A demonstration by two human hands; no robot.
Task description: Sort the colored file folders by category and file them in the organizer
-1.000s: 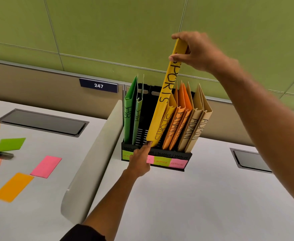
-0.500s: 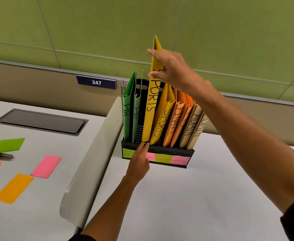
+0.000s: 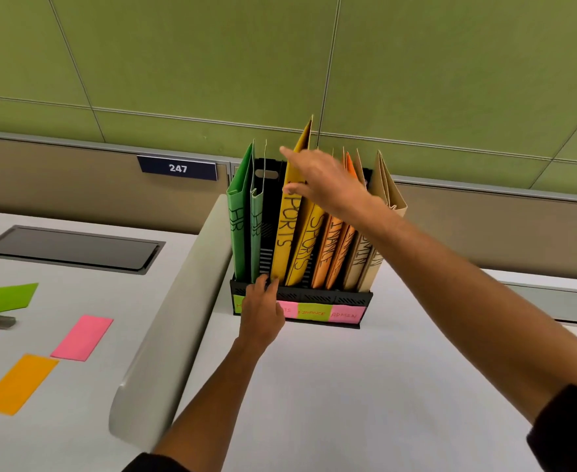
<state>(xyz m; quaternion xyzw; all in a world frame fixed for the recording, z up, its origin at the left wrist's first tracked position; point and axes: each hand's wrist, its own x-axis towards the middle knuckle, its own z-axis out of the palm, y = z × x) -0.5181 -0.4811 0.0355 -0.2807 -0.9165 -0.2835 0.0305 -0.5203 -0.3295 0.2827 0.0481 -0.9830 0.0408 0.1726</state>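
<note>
Left hand [image 3: 261, 313]: nearest the viewer; rests against the organizer's front lip, fingers [image 3: 263, 284] loosely extended, touching the foot of the yellow SPORTS folder, gripping nothing.
Organizer [image 3: 317, 296]: black slotted rack on the desk [image 3: 348, 386]; front carries four sticky-note labels.
Yellow SPORTS folder [image 3: 285, 233]: stands in the second compartment, top leaning slightly right.
Handling: judged light, thin card, stiff along the spine yet bendable; best pinched at the top edge while the base is guided.
Right hand [image 3: 324, 180]: fingers straight, pressing the folder's upper face, not curled round it.
Count: two green HR, two yellow SPORTS, two orange FINANCE, two tan ADMIN folders.
</note>
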